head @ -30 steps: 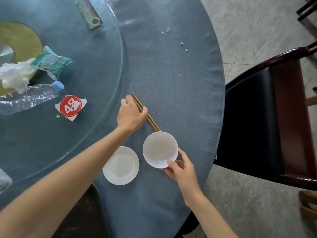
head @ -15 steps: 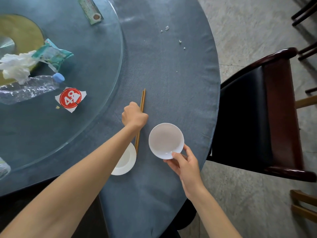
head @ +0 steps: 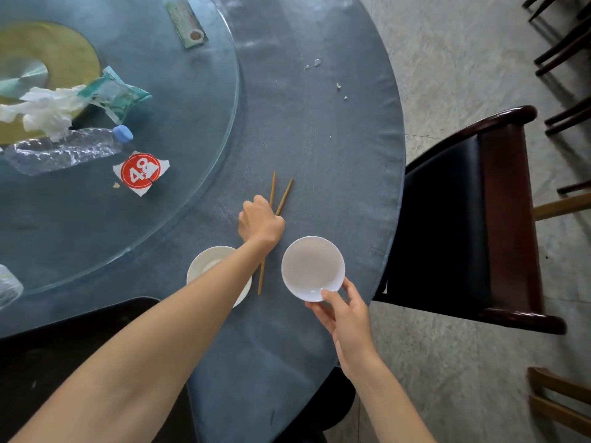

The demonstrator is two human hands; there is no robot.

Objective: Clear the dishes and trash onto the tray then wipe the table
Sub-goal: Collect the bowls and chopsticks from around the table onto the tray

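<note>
Left hand clenched in a grip around two chopsticks, whose tips splay above the fist on the blue-clothed desk. Right hand pinches the near rim of a white bowl, with a white plate partly hidden under the left forearm.

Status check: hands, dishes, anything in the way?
Left hand grips chopsticks. Right hand pinches bowl rim. Saucer under left forearm. No tray in view.

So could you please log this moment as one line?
left hand: grips brown wooden chopsticks | right hand: holds white round bowl | white saucer: on table
</note>
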